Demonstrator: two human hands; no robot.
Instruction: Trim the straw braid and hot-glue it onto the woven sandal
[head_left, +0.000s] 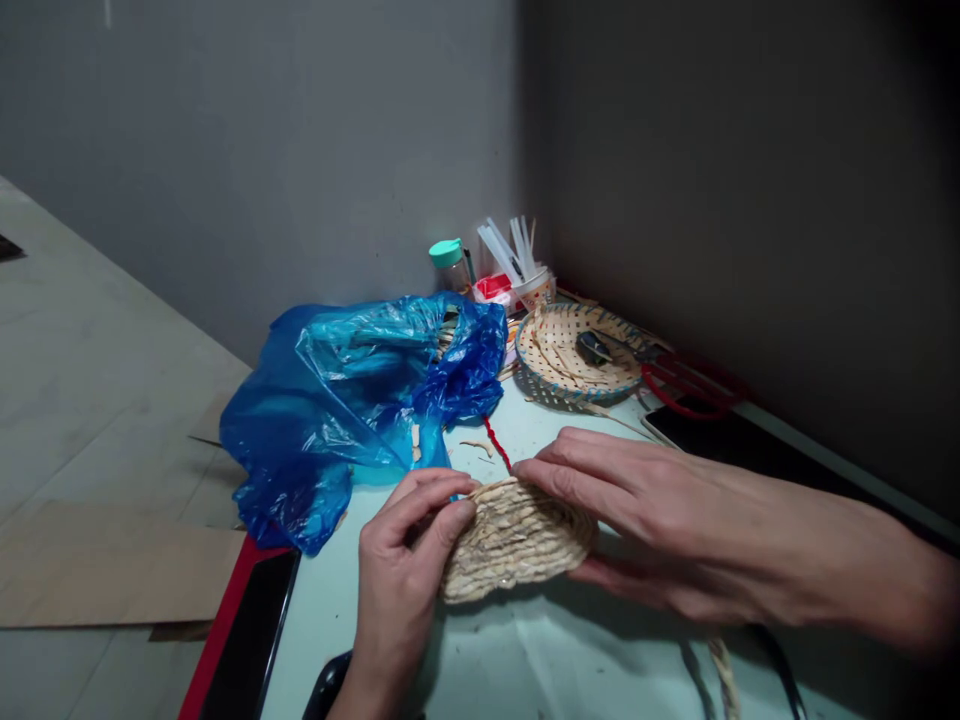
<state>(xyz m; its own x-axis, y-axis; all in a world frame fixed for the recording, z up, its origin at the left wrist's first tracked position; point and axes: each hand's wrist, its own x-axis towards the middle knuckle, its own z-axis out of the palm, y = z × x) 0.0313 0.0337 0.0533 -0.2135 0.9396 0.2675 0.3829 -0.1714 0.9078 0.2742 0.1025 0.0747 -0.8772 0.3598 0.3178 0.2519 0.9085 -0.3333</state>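
The left fingers point(444, 532) pinch the straw coil point(510, 548); the right fingers point(589, 485), a bit open, hold its other side (a blue bag point(360, 375) lies past the left fingers)

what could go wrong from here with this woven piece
The left hand pinches the woven straw piece near its upper edge; if that grip slackens, the strands there might loosen.

The red cord ends close to the right hand, so it could get snagged as the hands move.

The blue plastic bag lies just beyond the left hand and might get in the way.
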